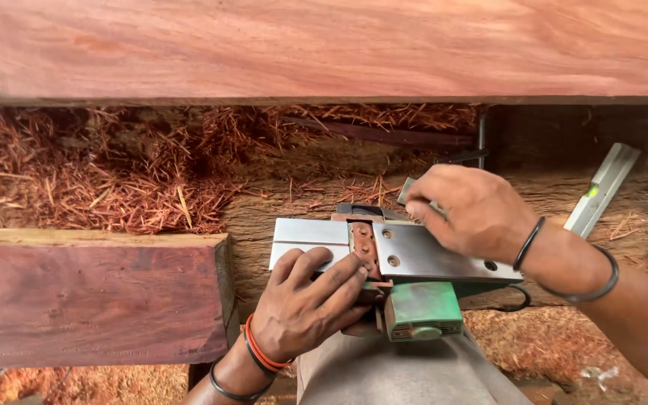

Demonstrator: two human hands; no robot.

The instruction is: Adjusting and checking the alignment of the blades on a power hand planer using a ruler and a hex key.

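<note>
Two big reddish planks, smooth-grained: long one (324, 45) across top, thick block (91, 300) at left. Fibrous red shavings (114, 172) heaped between. Upturned electric planer (395, 259) on lap, flat steel sole, green body. Left hand (309, 304) fingers flat on sole by blade slot; right hand (470, 206) pinching small metal tool (408, 189). Risk: slip onto cutter edge, or planer tipping off lap. Spirit level (601, 187) at right.

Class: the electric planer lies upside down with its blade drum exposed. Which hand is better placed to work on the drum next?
Probably the left hand: its fingertips rest beside the blade drum, while the right hand presses the planer.
</note>
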